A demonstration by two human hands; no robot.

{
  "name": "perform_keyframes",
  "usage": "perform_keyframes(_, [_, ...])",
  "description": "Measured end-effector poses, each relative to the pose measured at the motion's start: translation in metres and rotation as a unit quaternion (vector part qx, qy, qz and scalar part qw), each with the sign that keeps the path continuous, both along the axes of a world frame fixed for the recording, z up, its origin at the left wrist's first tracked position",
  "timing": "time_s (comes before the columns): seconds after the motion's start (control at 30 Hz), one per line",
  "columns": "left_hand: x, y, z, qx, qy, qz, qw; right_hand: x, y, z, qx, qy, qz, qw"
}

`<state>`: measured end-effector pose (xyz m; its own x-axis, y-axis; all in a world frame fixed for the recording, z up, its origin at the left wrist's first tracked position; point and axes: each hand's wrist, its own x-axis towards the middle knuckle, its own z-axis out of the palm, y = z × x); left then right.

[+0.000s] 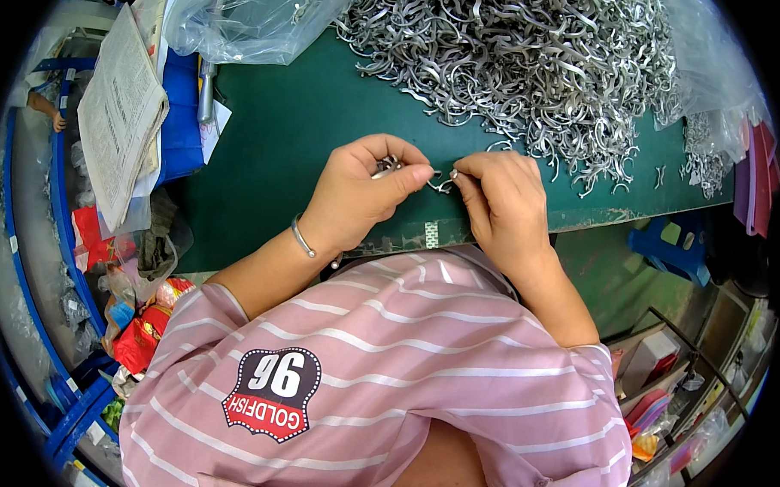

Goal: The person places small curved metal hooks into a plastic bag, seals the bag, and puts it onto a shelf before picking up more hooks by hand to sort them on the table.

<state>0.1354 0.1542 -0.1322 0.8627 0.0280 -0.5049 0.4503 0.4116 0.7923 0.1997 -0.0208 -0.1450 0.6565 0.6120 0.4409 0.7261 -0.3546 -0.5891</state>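
The fingertips of both hands pinched a small curved silver metal piece (442, 184) between them, just above the near edge of the dark green work mat (282, 145). The left hand (362, 191) also cupped several more such pieces against its palm. The right hand (499, 200) closed narrowly on the piece's right end. A big heap of silver curved metal clips (534, 60) lay at the far right.

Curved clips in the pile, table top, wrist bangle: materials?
Clips: likely bright stamped metal, silvery with sharp glints. Table top: matte green mat, maybe rubber or vinyl, no glare. Bangle on the left hand: polished silver-toned metal.
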Motion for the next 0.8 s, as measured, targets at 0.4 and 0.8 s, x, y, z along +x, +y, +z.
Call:
perform_keyframes(0.4, [-0.001, -0.002, 0.005, 0.047, -0.023, -0.016, 0.999, -0.003, 0.001, 0.011, 0.095, 0.232, -0.025, 0.968])
perform_keyframes(0.8, [0.001, -0.002, 0.005, -0.082, -0.034, 0.020, 0.996, 0.003, -0.001, 0.009, 0.170, 0.124, 0.056, 0.976])
